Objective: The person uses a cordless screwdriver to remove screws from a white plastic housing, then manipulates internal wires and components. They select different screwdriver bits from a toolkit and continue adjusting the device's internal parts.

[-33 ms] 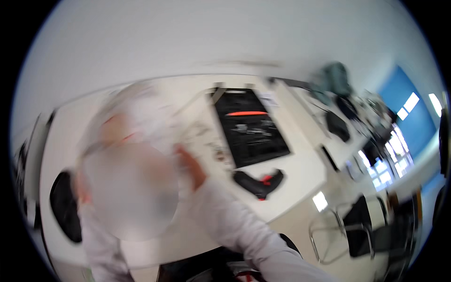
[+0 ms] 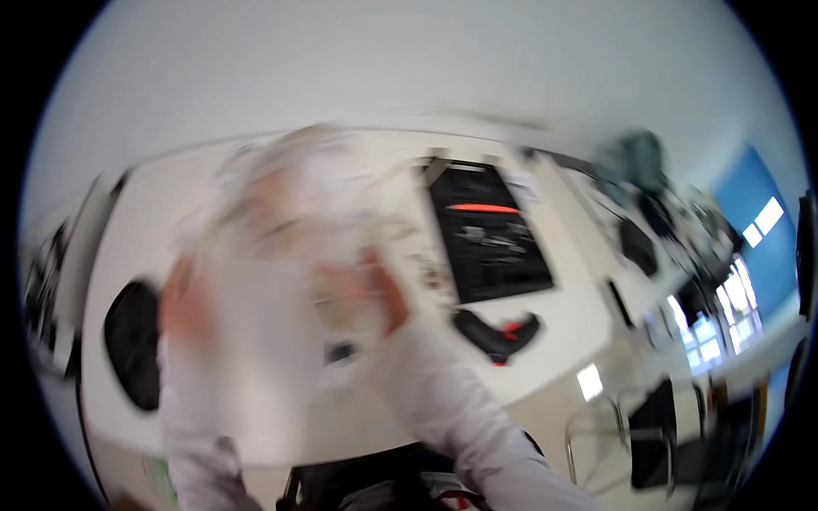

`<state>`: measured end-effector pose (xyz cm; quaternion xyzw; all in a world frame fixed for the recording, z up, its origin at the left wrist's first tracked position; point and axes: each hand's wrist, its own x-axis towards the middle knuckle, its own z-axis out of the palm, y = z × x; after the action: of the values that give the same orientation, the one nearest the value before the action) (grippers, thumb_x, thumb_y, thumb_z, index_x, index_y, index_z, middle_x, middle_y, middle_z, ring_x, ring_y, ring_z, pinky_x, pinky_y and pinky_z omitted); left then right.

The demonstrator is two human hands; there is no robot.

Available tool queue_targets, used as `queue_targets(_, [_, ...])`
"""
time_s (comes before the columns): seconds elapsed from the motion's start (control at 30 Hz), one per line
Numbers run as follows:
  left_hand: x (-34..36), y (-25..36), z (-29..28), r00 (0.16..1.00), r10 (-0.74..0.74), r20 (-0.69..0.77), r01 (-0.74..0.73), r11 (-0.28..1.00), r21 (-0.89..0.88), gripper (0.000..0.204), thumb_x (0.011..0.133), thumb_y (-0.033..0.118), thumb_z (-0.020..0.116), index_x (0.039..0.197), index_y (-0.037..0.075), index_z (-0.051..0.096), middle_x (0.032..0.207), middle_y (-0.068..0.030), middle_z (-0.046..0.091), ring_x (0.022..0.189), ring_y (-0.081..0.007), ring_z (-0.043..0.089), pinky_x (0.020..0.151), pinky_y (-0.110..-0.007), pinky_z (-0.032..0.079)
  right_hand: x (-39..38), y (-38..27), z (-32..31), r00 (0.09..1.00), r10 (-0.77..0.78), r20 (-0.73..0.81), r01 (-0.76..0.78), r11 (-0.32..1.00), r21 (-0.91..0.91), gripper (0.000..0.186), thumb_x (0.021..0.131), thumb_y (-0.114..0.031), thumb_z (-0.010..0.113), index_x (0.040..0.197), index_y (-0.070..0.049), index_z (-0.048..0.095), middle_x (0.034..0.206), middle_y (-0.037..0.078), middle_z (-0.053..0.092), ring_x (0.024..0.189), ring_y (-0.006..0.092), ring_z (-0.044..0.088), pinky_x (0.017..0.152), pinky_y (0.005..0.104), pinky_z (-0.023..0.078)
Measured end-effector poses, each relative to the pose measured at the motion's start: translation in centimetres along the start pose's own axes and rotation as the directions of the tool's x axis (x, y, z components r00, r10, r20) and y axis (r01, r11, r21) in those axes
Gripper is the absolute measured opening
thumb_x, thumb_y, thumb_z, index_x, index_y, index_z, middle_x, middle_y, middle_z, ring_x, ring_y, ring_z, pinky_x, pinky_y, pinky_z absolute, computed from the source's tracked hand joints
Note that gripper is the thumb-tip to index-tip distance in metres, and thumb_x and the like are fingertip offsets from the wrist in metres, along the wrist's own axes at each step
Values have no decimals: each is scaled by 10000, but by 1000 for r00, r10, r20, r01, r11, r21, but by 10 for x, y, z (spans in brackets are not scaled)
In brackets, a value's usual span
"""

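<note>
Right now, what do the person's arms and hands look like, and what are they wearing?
Both arms wear long, loose white sleeves: the right sleeve and the left sleeve come up from the lower edge and end at the wrists. The right hand and left hand are bare, with no gloves. Motion blur hides the fingers, and any rings or markings.

White table [image 2: 579,315], black mat [image 2: 490,230], tool [image 2: 498,334]

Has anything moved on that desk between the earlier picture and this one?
Nothing visibly changed. Both hands, left hand and right hand, are raised around a blurred pale translucent thing; the blur hides whether they grip it. The black mat and the black-and-red tool lie on the white table as before.
</note>
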<state>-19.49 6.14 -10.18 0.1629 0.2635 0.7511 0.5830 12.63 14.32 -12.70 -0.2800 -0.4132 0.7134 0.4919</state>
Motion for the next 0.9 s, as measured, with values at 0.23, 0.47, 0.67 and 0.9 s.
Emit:
queue_targets(0.23, [-5,-11,37,984,-148,-100,128,975,-180,149,871,98,549,1005,32,552,1002,-66,620,925,-197,608,798,-297,513,49,-22,-98,580,-164,798,-127,949,287,311,841,-354,557,1014,-96,569,839,9,466,713,178,427,648,382,384])
queue_targets(0.47, [-13,-14,32,963,-155,-220,136,986,-100,192,871,108,550,1046,30,532,1070,-72,585,968,-199,586,805,-295,500,8,-48,-48,927,-75,367,4,982,191,460,899,-325,462,1309,-133,382,720,26,409,651,171,427,590,273,378])
queue_targets(0.67, [-13,-17,40,972,-104,-209,98,994,-36,443,858,145,576,1263,102,402,1229,-111,501,1078,-217,531,873,-333,453,0,-58,-28,831,-106,546,-123,923,366,441,899,-335,470,1281,-120,425,724,37,431,636,160,450,578,252,392])
queue_targets(0.9, [-20,-9,44,998,-58,38,55,995,77,456,877,197,497,1319,127,408,1271,-48,479,1136,-209,488,928,-367,392,-12,-62,-20,832,-8,555,-176,944,278,212,846,-337,546,862,-126,540,791,-2,474,615,145,445,554,296,385])
